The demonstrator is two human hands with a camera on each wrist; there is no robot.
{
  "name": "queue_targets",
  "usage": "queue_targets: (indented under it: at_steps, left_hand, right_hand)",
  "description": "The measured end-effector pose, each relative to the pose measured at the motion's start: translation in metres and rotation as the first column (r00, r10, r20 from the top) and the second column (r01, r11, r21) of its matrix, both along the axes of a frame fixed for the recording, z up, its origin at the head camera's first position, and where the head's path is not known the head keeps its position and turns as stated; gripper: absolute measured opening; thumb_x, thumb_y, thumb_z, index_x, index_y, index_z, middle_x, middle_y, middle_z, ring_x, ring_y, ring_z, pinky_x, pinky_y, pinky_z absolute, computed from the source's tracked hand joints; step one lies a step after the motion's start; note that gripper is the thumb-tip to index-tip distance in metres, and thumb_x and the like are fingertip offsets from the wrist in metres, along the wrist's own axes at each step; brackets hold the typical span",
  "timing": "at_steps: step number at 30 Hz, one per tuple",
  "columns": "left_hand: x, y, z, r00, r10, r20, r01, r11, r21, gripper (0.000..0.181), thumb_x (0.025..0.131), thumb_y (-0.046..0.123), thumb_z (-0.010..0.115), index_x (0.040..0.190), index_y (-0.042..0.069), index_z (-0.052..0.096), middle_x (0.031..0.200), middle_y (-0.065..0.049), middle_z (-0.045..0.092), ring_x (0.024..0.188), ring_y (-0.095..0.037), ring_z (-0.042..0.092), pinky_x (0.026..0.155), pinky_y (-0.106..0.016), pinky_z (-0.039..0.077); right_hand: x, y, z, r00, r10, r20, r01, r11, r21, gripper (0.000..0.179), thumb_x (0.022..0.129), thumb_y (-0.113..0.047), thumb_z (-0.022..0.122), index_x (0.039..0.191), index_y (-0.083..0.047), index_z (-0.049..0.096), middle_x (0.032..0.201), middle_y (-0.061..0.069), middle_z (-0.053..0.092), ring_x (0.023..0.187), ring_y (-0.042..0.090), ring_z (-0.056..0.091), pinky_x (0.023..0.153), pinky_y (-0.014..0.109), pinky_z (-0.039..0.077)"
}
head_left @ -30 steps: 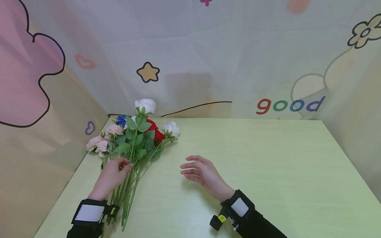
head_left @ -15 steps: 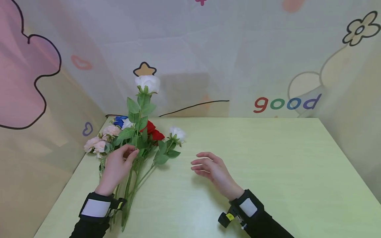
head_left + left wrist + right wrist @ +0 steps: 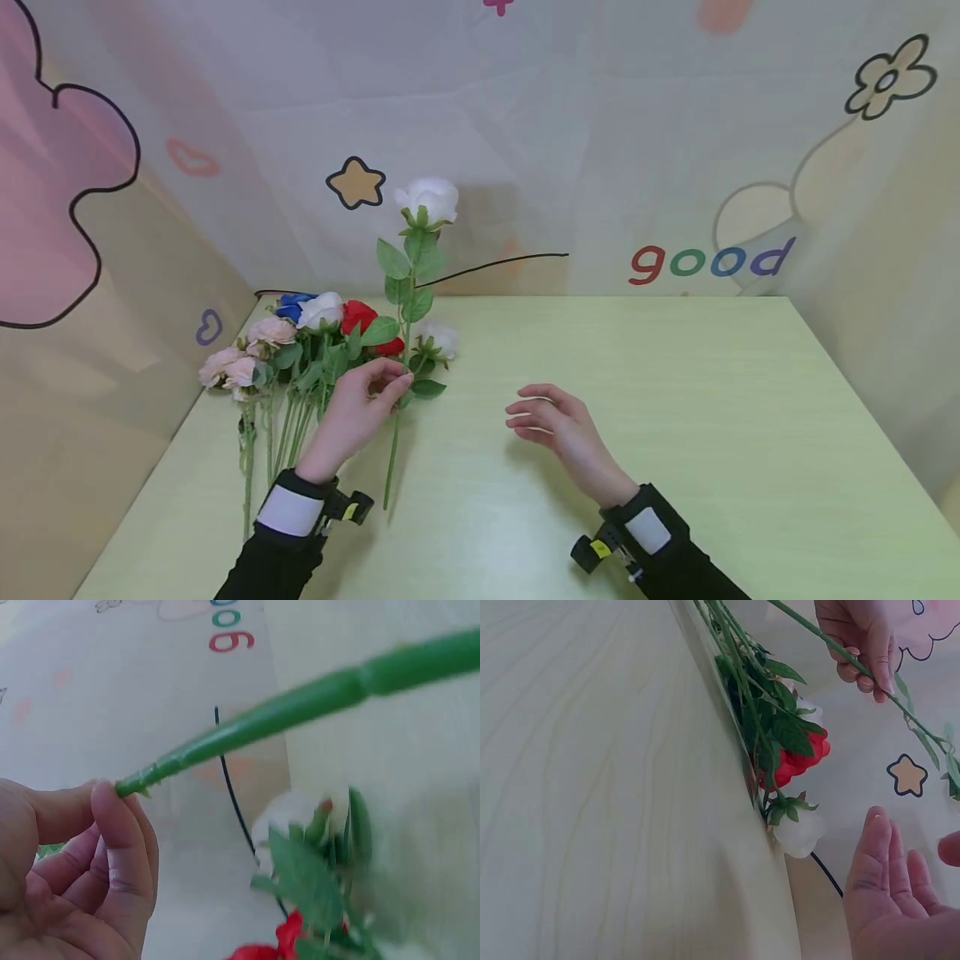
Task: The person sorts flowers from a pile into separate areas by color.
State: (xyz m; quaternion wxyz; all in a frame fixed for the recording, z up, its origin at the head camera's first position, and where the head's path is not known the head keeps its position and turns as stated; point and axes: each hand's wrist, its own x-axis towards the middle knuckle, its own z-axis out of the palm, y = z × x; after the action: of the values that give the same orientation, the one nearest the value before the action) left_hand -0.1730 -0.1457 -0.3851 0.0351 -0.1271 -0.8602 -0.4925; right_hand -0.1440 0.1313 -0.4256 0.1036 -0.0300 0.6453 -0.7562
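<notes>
A white rose stood nearly upright just left of the frame's middle, its full bloom set against the printed backdrop, green leaves ranged along a slender green stem. I saw the person's left grip pinching that stem between thumb and fingers, while the right grip, released and loosely curved, hovered over the tabletop just right of centre. Half a second earlier, I had the bloom overlapping the orange star; it had since moved right, baring the star, and its lower stem now stood apart from those of the pink, blue, white and red flowers lying at centre left.
</notes>
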Motion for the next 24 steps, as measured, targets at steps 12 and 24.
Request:
queue_targets:
  at_steps: [12,24]
  left_hand:
    - [0.007,0.071,0.005,0.980,-0.179,0.086,0.162,0.971,0.175,0.013,0.091,0.004,0.060,0.099,-0.006,0.061,0.085,-0.019,0.064,0.073,-0.033,0.063,0.064,-0.031,0.056]
    - [-0.008,0.110,-0.034,0.967,-0.244,0.078,0.225,0.954,0.200,0.017,0.091,0.022,0.064,0.094,0.005,0.065,0.082,-0.007,0.068,0.073,-0.022,0.066,0.067,-0.029,0.055]
  right_hand:
    - [0.011,0.020,-0.007,0.999,0.023,0.036,-0.025,0.999,0.048,0.035,0.099,-0.014,0.047,0.125,0.009,0.044,0.112,0.024,0.061,0.099,0.032,0.062,0.089,0.035,0.051]
    - [0.028,0.028,-0.009,0.982,0.169,0.080,-0.176,0.979,0.101,0.043,0.102,-0.022,0.038,0.128,0.012,0.043,0.114,0.022,0.062,0.102,0.032,0.061,0.087,0.039,0.049]
